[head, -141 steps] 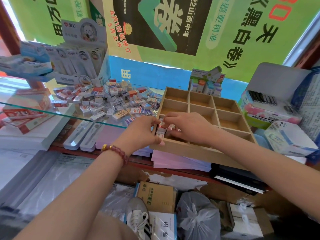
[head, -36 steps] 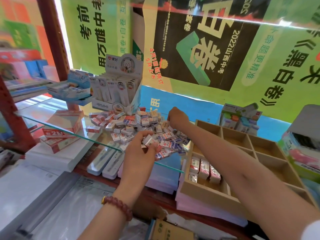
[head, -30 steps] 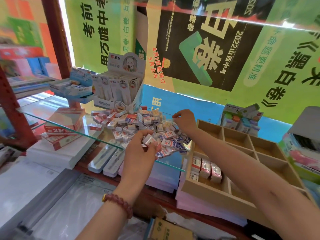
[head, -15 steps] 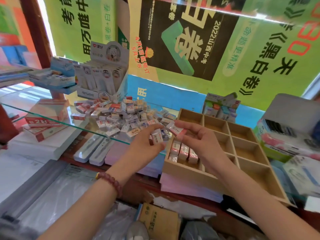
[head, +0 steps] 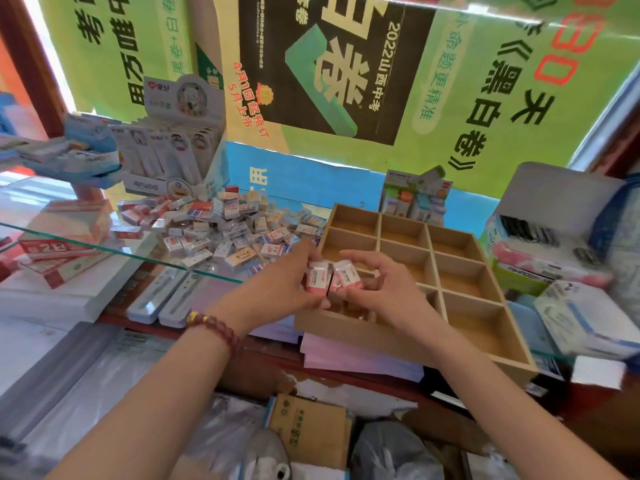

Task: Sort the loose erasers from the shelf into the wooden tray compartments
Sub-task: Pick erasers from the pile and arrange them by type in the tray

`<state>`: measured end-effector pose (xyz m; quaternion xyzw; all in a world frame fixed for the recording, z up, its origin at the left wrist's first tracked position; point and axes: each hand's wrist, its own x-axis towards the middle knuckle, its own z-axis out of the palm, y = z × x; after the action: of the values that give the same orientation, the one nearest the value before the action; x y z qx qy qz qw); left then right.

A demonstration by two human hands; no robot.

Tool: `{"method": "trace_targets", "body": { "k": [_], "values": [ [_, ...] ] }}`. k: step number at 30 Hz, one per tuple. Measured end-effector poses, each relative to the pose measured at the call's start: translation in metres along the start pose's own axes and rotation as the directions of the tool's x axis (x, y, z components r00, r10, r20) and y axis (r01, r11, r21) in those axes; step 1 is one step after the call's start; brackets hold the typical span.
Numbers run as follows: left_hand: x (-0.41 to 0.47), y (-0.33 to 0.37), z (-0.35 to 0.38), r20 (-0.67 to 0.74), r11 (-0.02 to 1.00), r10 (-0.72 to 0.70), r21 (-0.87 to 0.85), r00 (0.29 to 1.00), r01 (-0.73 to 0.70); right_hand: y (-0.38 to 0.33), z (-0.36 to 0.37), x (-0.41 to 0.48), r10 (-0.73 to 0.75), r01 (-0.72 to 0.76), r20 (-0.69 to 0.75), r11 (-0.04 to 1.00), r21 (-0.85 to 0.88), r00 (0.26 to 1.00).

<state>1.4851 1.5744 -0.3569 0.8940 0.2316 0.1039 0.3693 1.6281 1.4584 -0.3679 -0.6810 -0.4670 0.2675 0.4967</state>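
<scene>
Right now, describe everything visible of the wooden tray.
The wooden tray is a shallow box of pale, bare-looking wood, divided by thin slats into three columns and four rows. It lies flat on a stack of pink sheets, right of the eraser pile. The fully visible compartments are empty; the near-left one is mostly hidden by the left hand and right hand, which hold erasers above it.

both bare forearms reach forward and converge. the left hand [head: 287, 285] pinches a small pink-and-white wrapped eraser [head: 317, 280]; the right hand [head: 384, 289], fingers curled, pinches a second pink-and-white eraser [head: 347, 278], the hands just beside each other.
</scene>
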Motion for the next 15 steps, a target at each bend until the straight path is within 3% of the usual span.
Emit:
{"method": "trace_targets", "body": {
  "k": [6, 11, 15],
  "values": [
    [0.003, 0.003, -0.002, 0.087, 0.934, -0.039, 0.356, 0.995, 0.006, 0.016, 0.003, 0.012, 0.054, -0.024, -0.220, 0.990, 0.137, 0.974],
    [0.005, 0.005, -0.005, 0.099, 0.908, -0.025, 0.419, 0.995, -0.019, 0.018, 0.004, 0.013, 0.039, -0.001, -0.288, 0.991, 0.130, 0.957],
    [0.007, 0.004, -0.005, 0.088, 0.909, -0.035, 0.417, 0.996, -0.005, 0.019, 0.002, 0.012, 0.037, -0.010, -0.264, 0.995, 0.101, 0.964]
  ]
}}
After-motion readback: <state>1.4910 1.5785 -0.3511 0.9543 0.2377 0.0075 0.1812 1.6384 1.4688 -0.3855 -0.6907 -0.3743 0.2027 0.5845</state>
